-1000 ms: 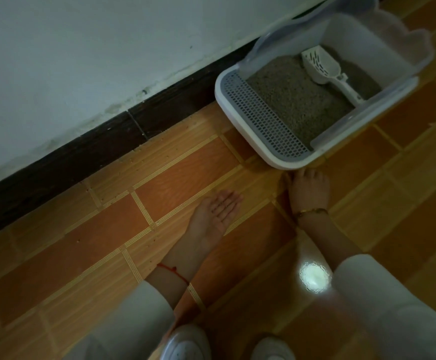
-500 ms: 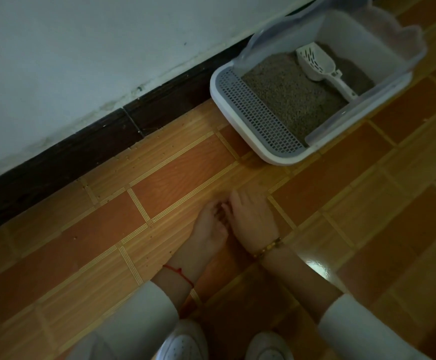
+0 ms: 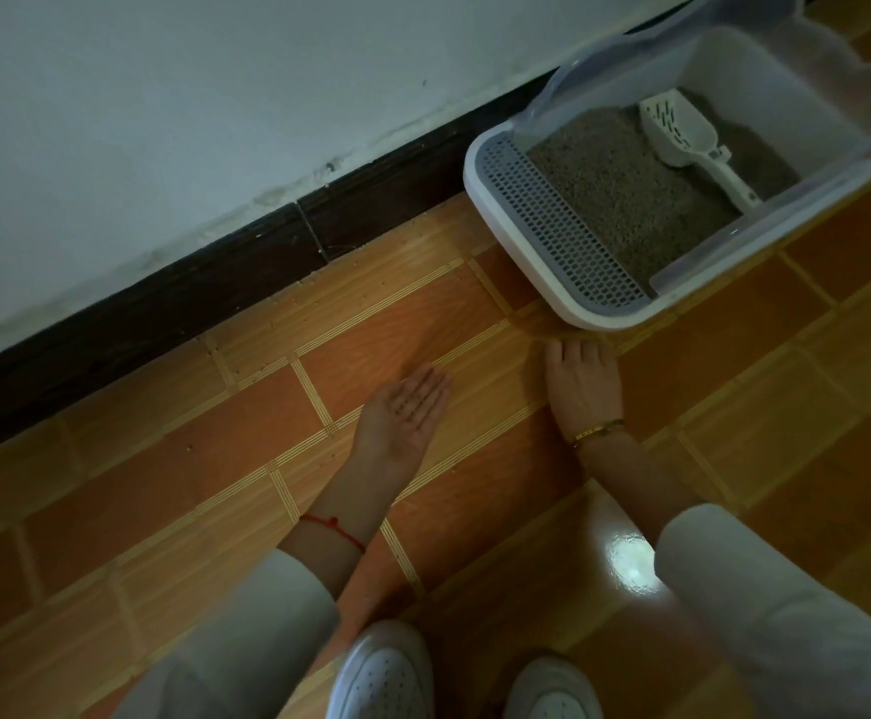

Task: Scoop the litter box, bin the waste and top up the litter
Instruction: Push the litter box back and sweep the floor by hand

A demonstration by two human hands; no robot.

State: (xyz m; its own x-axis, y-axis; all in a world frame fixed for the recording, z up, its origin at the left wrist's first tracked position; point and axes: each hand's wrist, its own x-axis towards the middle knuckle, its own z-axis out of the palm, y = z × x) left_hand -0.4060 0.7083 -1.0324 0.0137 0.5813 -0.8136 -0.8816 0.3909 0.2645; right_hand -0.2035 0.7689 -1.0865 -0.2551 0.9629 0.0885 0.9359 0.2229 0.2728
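Left hand (image 3: 406, 413) cupped palm-up and right hand (image 3: 583, 382) flat on the floor, both holding nothing, before the litter box (image 3: 537, 282), where a light, rigid-looking scoop (image 3: 682, 134) (best gripped by its handle) lies on the litter (image 3: 615, 199).

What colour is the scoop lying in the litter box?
White, slotted; the scoop rests on grey litter, seen clearest in the head view.
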